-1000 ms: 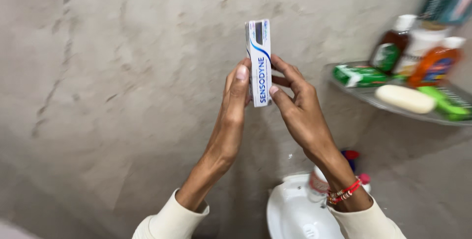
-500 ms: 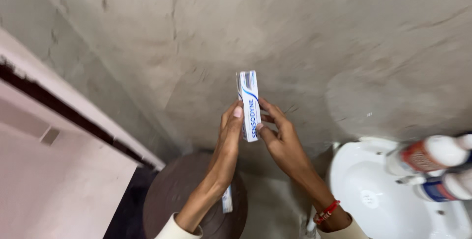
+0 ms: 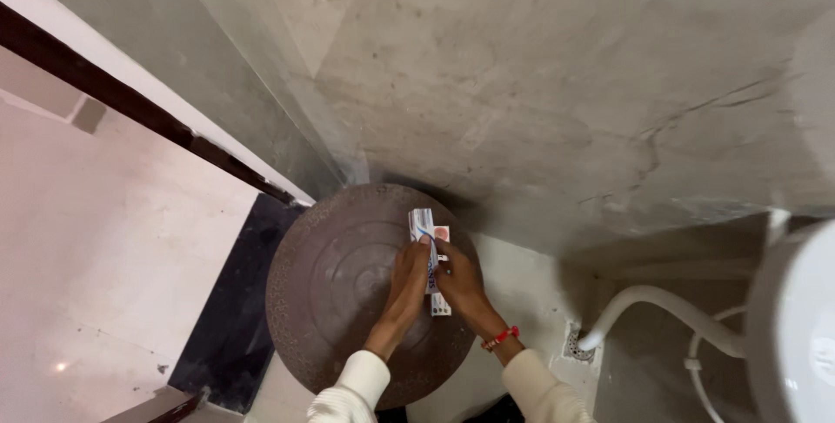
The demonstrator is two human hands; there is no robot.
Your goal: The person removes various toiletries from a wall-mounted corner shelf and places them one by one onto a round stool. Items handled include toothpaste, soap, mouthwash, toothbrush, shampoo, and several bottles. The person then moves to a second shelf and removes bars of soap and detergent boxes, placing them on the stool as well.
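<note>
A slim white and blue toothpaste carton (image 3: 423,230) lies low over a round dark brown lid (image 3: 335,284), and both my hands hold it. My left hand (image 3: 405,277) grips its left side, fingers curled around the box. On the right side, my right hand (image 3: 457,282) pinches it; a red thread bracelet (image 3: 499,337) circles that wrist. A second small white box (image 3: 439,303) shows just under the right hand's fingers on the lid. Both sleeves are cream coloured.
The brown lid sits in a corner of rough grey walls (image 3: 539,84). A white basin (image 3: 796,319) with a white drain pipe (image 3: 661,306) is at the right, above a floor drain (image 3: 574,345). A pale tiled floor (image 3: 96,240) with a dark sill lies left.
The view has swung down from the wall shelf to the floor corner. Both hands have lowered the carton from chest height to just above the brown lid.
</note>
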